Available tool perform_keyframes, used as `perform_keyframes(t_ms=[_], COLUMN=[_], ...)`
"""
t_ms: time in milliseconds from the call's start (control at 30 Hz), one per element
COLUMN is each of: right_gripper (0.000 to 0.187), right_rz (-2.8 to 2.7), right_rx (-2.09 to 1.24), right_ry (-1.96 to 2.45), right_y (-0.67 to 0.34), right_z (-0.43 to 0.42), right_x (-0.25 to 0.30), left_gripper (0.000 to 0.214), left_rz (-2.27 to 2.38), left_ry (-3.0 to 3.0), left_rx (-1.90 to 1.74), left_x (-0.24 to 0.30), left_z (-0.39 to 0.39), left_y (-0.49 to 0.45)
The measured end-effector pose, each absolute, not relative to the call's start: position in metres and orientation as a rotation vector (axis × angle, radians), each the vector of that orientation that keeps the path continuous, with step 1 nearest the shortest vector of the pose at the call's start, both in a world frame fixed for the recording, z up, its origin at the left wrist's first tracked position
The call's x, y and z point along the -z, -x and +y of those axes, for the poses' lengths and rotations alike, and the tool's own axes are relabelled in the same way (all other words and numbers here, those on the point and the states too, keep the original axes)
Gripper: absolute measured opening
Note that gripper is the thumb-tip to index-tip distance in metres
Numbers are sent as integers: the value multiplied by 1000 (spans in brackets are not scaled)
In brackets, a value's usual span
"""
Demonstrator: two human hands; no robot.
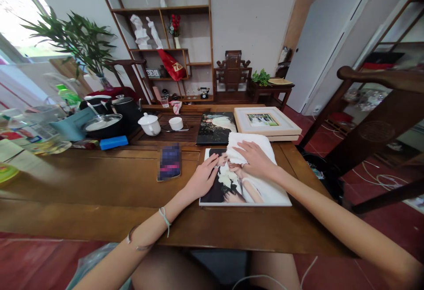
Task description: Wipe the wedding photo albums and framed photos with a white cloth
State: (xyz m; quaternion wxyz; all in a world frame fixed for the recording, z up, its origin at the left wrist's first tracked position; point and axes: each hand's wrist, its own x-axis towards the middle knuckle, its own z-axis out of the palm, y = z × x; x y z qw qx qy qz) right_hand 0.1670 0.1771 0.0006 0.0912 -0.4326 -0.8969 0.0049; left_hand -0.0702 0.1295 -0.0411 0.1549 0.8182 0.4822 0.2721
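A large photo print (261, 193) of a couple lies flat on the wooden table (99, 184) in front of me. My left hand (200, 179) rests on the print's left edge with fingers stretched out flat. My right hand (255, 160) presses a white cloth (248, 144) down onto the upper part of the print, fingers curled over the cloth's near edge.
A phone (169, 162) lies left of the print. Behind it are a second dark print (216, 127), a white-framed picture (266, 122), two white cups (149, 124), pots and a blue block (113, 142). A wooden chair (380, 118) stands at the right.
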Motion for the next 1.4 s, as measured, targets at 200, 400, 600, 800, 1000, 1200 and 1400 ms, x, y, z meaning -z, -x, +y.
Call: perform_keyframes(t_ms=[200, 400, 600, 800, 1000, 1200, 1400], right_gripper=[71, 83, 89, 87, 75, 65, 67], right_rz=[-2719, -2867, -2927, -2904, -2754, -2641, -2680], right_rx=[16, -45, -54, -73, 10, -5, 6], right_ry=[1305, 1164, 1032, 1072, 1236, 1314, 1296], right_y=[-165, -167, -172, -175, -170, -169, -168], right_z=[138, 57, 27, 66, 130, 174, 153], right_x=[-4, -4, 1, -5, -3, 2, -1], left_gripper=[44, 43, 43, 43, 44, 43, 43], left_rz=[1379, 1377, 1379, 1383, 1389, 1383, 1378], left_ry=[-2340, -2341, -2352, -2352, -2353, -2356, -2353], left_rx=[-784, -802, -794, -798, -797, -780, -794], left_x=[42, 43, 42, 40, 42, 40, 41], left_z=[130, 130, 130, 129, 129, 129, 130], left_y=[69, 70, 70, 69, 69, 69, 70])
